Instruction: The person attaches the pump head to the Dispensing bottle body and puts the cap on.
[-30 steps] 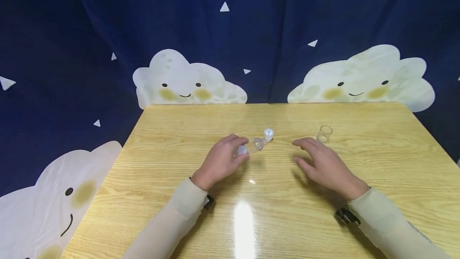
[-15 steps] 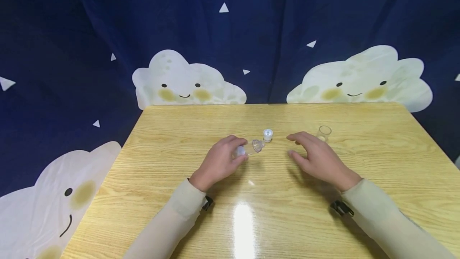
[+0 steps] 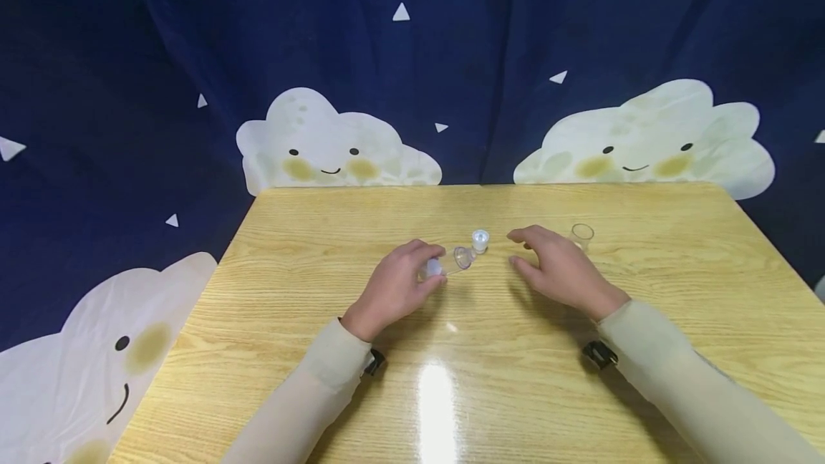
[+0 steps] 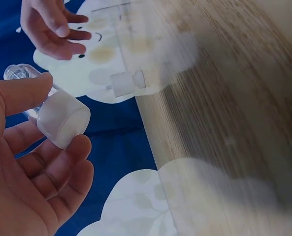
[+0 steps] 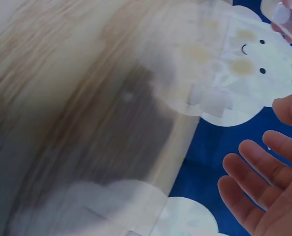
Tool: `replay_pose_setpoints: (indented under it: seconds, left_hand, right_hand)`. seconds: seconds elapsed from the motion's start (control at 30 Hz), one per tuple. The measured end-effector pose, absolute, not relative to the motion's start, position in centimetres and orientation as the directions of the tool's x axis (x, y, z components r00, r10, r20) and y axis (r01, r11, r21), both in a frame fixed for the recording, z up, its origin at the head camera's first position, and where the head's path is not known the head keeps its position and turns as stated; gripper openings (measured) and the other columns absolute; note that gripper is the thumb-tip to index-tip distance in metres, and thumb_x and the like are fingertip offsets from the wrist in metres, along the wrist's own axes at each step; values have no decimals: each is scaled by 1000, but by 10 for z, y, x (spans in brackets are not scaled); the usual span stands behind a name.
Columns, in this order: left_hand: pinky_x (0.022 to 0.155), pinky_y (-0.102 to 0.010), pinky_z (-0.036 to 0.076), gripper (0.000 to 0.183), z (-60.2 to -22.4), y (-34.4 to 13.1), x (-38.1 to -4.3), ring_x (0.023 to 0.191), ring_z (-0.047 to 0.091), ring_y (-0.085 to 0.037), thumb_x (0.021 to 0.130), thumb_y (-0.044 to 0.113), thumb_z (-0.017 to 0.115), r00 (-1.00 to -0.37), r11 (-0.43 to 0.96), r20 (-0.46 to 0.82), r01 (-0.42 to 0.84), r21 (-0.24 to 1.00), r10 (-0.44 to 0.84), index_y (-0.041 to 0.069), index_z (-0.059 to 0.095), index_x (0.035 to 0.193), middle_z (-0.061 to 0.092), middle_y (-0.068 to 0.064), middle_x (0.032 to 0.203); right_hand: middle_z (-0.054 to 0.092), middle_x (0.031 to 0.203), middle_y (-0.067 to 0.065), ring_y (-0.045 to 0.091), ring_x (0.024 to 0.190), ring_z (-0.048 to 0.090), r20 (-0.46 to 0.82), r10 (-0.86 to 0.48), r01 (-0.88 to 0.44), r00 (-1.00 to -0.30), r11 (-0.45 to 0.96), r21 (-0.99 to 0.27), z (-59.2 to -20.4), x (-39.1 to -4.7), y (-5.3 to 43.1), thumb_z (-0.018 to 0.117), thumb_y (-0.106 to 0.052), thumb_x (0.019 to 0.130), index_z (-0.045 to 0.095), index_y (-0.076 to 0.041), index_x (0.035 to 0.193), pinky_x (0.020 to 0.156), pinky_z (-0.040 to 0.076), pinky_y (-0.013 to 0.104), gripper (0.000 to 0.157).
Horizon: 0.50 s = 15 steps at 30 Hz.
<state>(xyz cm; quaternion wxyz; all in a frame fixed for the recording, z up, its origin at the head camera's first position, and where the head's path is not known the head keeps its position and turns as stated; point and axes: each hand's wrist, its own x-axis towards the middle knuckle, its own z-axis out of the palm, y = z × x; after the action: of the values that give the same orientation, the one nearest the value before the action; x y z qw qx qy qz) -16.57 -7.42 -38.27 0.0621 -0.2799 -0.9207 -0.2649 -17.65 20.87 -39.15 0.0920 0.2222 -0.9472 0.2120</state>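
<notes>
My left hand [image 3: 394, 286] grips a small clear bottle [image 3: 451, 264] between thumb and fingers, above the table. The bottle lies tilted, its clear flared end pointing right and its white end [image 4: 64, 118] facing the left wrist camera. Just beyond the flared end, a small white cap-like piece [image 3: 480, 240] stands upright on the table. My right hand [image 3: 562, 271] holds nothing; its fingers are loosely bent, thumb apart, to the right of the white piece. Behind that hand stands a clear open cup-shaped cover [image 3: 582, 233], its lower part hidden by the hand.
The wooden table [image 3: 309, 235] ends at a dark blue curtain [image 3: 361, 34] printed with white clouds. Black straps with small devices [image 3: 600, 354] sit at both wrists. A bright light reflection lies on the front of the tabletop.
My right hand has moved left and slightly away from me, closer to the white piece, and now overlaps the clear cover. The left hand with the bottle has stayed nearly still.
</notes>
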Motion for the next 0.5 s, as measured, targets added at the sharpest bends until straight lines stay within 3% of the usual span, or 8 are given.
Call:
replay_pose_setpoints:
  seconds: [0.3,0.5]
  left_hand:
    - [83,-33,56,39,-384,-72,-166,100,66,-17,89,24,74,-833,699,264,552,455,486,9,67,125,69,-5,117]
    - [85,-33,56,39,-384,-70,-167,100,66,-16,89,24,75,-835,698,258,549,460,486,10,67,125,69,-4,118]
  right_hand:
    - [64,131,20,35,107,67,178,-347,-390,-921,839,-380,-398,-188,216,61,-22,96,60,0,130,90,54,51,40]
    - [64,130,22,35,108,67,159,-400,-430,-903,836,-341,-400,-194,213,60,-22,96,60,2,130,93,54,51,41]
